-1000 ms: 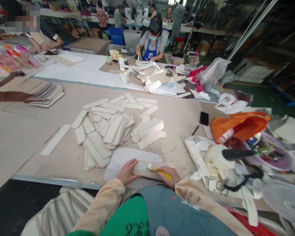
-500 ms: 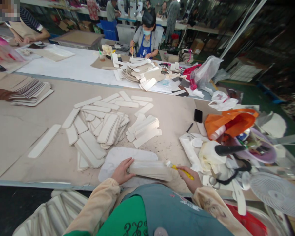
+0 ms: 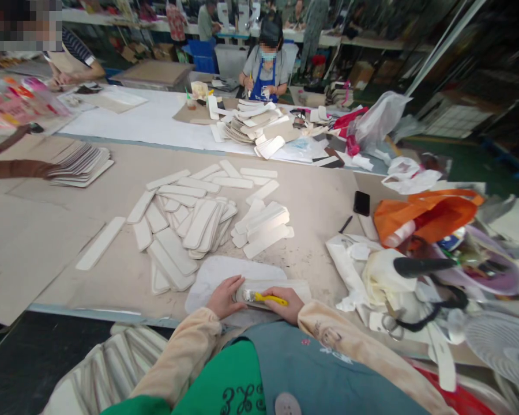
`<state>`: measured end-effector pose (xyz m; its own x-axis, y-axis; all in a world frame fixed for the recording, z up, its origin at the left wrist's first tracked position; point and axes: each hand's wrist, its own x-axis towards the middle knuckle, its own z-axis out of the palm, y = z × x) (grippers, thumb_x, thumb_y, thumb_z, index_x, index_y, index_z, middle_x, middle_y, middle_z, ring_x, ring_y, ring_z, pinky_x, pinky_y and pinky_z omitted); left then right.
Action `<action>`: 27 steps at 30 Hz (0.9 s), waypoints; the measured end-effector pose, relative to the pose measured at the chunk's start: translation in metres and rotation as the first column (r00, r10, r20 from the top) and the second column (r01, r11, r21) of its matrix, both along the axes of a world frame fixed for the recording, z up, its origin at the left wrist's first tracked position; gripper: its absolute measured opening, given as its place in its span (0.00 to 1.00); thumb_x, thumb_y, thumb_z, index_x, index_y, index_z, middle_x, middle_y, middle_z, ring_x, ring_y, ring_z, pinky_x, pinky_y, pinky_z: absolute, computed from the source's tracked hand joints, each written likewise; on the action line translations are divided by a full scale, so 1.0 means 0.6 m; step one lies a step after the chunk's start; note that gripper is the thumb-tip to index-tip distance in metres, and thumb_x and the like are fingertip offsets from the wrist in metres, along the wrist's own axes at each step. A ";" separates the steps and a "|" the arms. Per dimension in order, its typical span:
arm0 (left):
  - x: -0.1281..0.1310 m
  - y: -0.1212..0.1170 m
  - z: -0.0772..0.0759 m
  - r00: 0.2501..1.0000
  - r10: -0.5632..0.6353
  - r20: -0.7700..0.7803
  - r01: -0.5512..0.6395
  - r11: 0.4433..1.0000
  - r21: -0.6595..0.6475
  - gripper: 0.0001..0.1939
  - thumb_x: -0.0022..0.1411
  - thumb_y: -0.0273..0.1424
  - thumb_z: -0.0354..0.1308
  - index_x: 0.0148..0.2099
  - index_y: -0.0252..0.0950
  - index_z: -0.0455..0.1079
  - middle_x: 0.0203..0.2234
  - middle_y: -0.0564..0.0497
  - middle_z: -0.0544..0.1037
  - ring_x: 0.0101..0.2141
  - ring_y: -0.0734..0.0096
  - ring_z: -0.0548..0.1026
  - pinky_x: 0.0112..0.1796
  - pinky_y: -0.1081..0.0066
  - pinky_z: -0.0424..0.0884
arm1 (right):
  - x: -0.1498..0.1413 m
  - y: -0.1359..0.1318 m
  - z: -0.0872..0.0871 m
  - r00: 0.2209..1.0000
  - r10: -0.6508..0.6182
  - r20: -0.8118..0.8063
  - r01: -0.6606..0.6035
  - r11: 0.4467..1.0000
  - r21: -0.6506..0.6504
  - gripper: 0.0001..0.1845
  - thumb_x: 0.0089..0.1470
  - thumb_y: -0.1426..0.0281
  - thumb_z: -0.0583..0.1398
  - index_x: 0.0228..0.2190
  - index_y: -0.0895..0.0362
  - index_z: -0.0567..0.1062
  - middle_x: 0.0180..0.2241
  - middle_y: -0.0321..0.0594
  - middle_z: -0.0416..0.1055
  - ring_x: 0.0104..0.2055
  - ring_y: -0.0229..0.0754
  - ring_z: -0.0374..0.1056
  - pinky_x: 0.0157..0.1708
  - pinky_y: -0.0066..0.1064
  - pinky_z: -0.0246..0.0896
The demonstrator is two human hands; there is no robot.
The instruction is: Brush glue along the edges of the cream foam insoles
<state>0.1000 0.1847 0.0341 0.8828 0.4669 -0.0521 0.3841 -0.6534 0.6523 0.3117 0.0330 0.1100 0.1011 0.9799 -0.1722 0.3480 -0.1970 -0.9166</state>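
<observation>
The right hand [image 3: 289, 305] has its grip pinched around the yellow handle of a brush [image 3: 270, 299], whose pale bristles rest on or just above the left part of a stack of pale strips [image 3: 266, 285]. The left hand [image 3: 225, 297] holds the stack's left end, its grip closed over it with fingers on the far side and thumb on the near side. The stack lies crosswise in front of the person, partly over a white sheet [image 3: 206, 275] with rounded corners, at the near edge of the paper-covered worktop [image 3: 313, 225]. Beyond the sheet, to the left, is a loose heap of strips [image 3: 204, 223]; a smaller fanned pile [image 3: 266, 227] sits just right of it, and a single strip [image 3: 100, 244] lies apart at far left. On the right are a black phone [image 3: 362, 203], a dark pen [image 3: 345, 225] and an orange bag [image 3: 439, 216] beside a purple basin [image 3: 514, 278]. Across from here, a co-worker in a blue apron [image 3: 263, 91] sits behind another pile of pale pieces [image 3: 259, 118]
</observation>
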 end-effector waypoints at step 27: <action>-0.004 0.003 -0.006 1.000 -0.020 -0.012 0.020 0.999 0.034 0.38 0.53 0.46 0.60 0.62 0.35 0.58 0.58 0.38 0.65 0.57 0.54 0.64 0.56 0.55 0.63 | 0.125 -0.187 -0.008 0.685 -0.707 0.176 0.712 0.701 0.047 0.23 0.56 0.55 0.55 0.47 0.56 0.71 0.38 0.43 0.76 0.36 0.44 0.74 0.41 0.37 0.69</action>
<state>0.0976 0.1863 0.0303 0.8913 0.4510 -0.0465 0.3780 -0.6826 0.6254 0.3868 -0.0792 0.1051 0.7935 0.5994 -0.1052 0.2416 -0.4690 -0.8495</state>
